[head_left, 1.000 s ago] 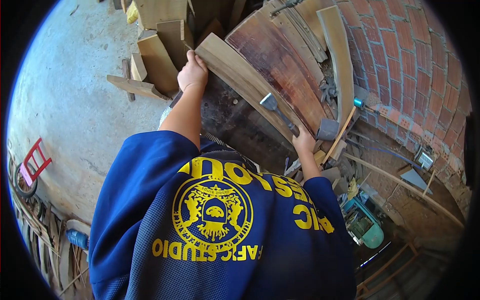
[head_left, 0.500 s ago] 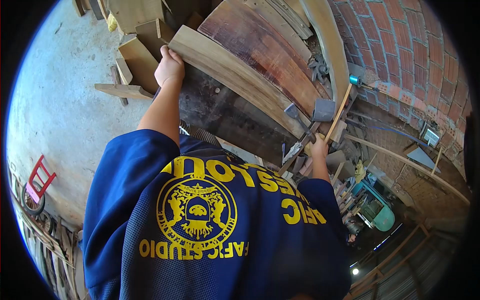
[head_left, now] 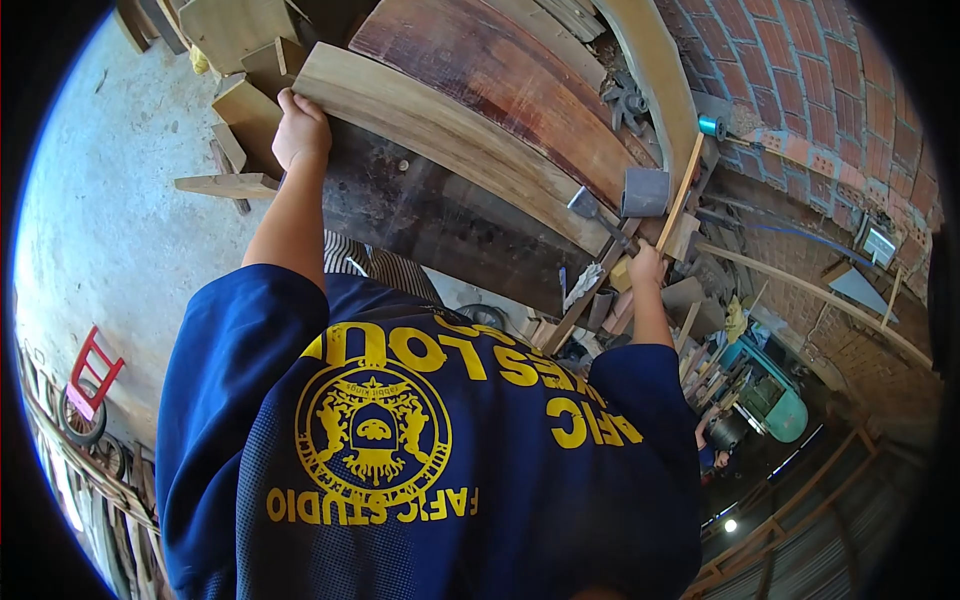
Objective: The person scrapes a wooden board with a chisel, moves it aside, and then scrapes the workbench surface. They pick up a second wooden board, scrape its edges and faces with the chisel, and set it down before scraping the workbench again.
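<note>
At the upper left, my left hand (head_left: 301, 130) is closed around the near end of a long light-brown wooden board (head_left: 430, 125). The board lies across a dark, stained tabletop (head_left: 430, 210). By the board's far end, my right hand (head_left: 647, 266) is closed at the dark handle of a tool with a flat grey head (head_left: 583, 203); its fingers are partly hidden. A thin wooden strip (head_left: 682, 190) runs close to this hand. Beside it stands a grey block (head_left: 646, 192).
A reddish-brown plank (head_left: 490, 80) lies alongside the board. Wood offcuts (head_left: 250, 120) stand at the left. A brick wall (head_left: 790, 70) rises at the right, with a teal spool (head_left: 711, 126) in front. A teal machine (head_left: 780, 405) and a person (head_left: 715, 455) are farther back.
The view has shifted, so the board and my left hand appear farther left and slightly higher. My right hand appears a little higher. Both hands keep their holds.
</note>
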